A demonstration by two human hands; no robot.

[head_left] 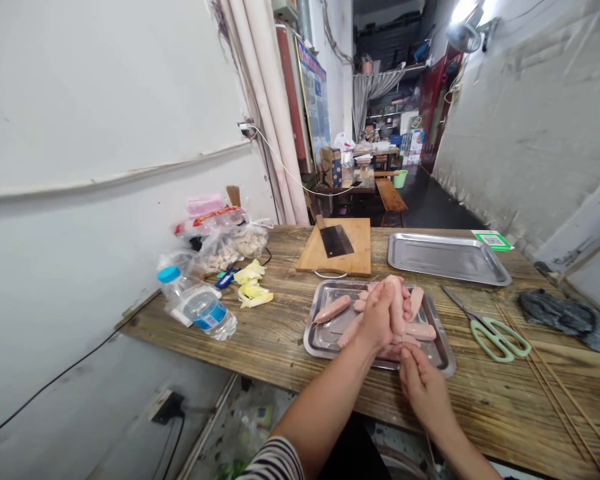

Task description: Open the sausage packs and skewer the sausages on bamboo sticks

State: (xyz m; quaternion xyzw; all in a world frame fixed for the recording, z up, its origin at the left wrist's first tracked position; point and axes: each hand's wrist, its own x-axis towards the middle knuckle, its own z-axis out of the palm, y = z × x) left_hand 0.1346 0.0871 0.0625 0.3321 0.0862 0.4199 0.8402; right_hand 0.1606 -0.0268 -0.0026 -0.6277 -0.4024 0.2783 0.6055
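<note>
Above the tray, my left hand (379,312) is wrapped round a pale pink sausage (396,307) that stands nearly upright. At the sausage's lower end my right hand (423,377) pinches a thin bamboo skewer, part of which shows below the hand (431,448). Several more sausages, among them one at the left (333,309) and one at the right (420,331), lie in the metal tray (314,340) under my hands. My forearms and hands cover part of the tray and its contents.
Right of the tray lie green-handled scissors (495,333), long bamboo skewers (555,387) and a dark plastic bag (555,312). Behind are a second metal tray (447,257) and a cutting board (360,250) bearing a cleaver (337,241). Leftward: a water bottle (203,310), yellow leaves (253,283), plastic bags (225,250).
</note>
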